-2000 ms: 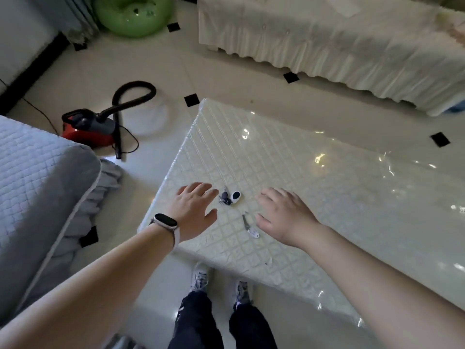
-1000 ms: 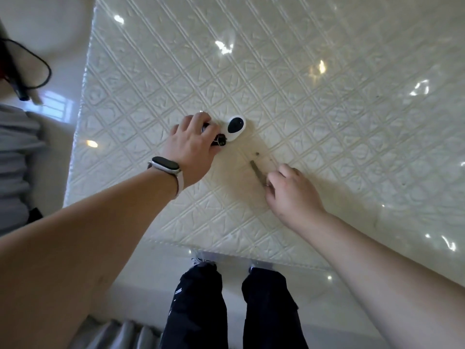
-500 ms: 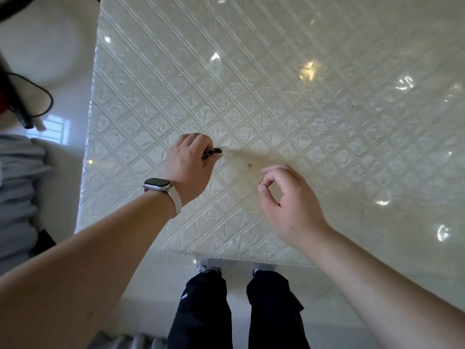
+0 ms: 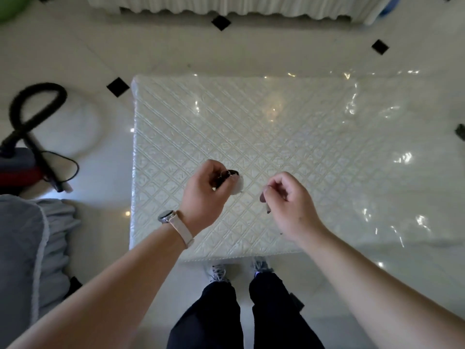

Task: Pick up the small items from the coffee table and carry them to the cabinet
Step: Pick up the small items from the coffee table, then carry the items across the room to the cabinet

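My left hand [image 4: 205, 195], with a watch on the wrist, is closed around a key bunch with a white oval fob [image 4: 237, 185] that hangs from its fingers above the coffee table [image 4: 289, 137]. My right hand [image 4: 289, 202] pinches a small slim metal tool [image 4: 264, 200], whose tip points down below the fingers. Both hands are lifted off the white quilted, plastic-covered tabletop, near its front left part. The cabinet is not in view.
A red vacuum cleaner [image 4: 17, 170] with a black hose [image 4: 32, 109] lies on the floor at the left. A grey sofa [image 4: 22, 245] stands at the lower left, a white-skirted sofa [image 4: 226, 5] across the top. A small dark object [image 4: 460, 132] sits at the table's right edge.
Both hands closed on the items and lifted them off the table. The view has drawn back from close over the tabletop to standing height.
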`<state>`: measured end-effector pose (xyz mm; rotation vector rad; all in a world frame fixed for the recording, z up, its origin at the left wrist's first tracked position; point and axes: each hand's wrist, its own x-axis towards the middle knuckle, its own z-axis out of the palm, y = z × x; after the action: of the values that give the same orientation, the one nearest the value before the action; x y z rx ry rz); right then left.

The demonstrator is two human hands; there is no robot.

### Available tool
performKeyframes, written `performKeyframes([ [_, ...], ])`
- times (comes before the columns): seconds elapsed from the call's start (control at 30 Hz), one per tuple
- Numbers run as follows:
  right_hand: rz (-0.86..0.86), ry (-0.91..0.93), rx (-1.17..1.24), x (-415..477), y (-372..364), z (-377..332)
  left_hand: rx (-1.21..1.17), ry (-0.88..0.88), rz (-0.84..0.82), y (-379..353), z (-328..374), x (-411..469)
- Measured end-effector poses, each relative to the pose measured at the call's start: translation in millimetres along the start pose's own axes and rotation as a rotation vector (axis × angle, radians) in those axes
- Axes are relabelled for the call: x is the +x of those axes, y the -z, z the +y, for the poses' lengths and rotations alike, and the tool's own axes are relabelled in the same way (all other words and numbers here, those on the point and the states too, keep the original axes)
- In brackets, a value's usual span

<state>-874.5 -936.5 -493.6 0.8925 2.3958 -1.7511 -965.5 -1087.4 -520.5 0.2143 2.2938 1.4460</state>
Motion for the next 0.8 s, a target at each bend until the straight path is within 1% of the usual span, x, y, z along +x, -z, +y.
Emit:
performKeyframes([
  [0.1, 0.103, -0.027, 0.055, -21.4, 13.9, -32.1, -0.024, -0.019, -0.018, 21.2, 46.3, -13.6],
  [0.2, 0.184, -0.074, 0.137, -44.7, 28.5, -56.3, -0.035, 0.027, -0.020, 31.0, 84.8, -31.7],
  [0.27, 0.233, -0.084, 0.176, -60.2, 40.5, -69.9, -0.068, 0.062, -0.055, 30.1, 106.4, -45.7],
  [0.33, 0.281, -0.085, 0.190, -76.2, 55.5, -81.5, -0.065, 0.044, -0.109, 23.8, 129.6, -59.4],
  [0.47, 0.385, -0.074, 0.226, -113.2, 93.8, -91.0, -0.031, -0.046, -0.195, -1.0, 176.1, -90.1],
  [0.53, 0.420, -0.072, 0.239, -125.6, 110.3, -91.0, -0.022, -0.078, -0.213, -13.1, 190.5, -98.8],
  [0.67, 0.521, -0.051, 0.292, -164.3, 165.3, -81.5, -0.026, -0.128, -0.303, -56.9, 227.4, -125.9],
  [0.8, 0.622, -0.051, 0.347, -200.1, 226.5, -59.6, 0.018, -0.188, -0.361, -115.4, 263.6, -155.1],
])
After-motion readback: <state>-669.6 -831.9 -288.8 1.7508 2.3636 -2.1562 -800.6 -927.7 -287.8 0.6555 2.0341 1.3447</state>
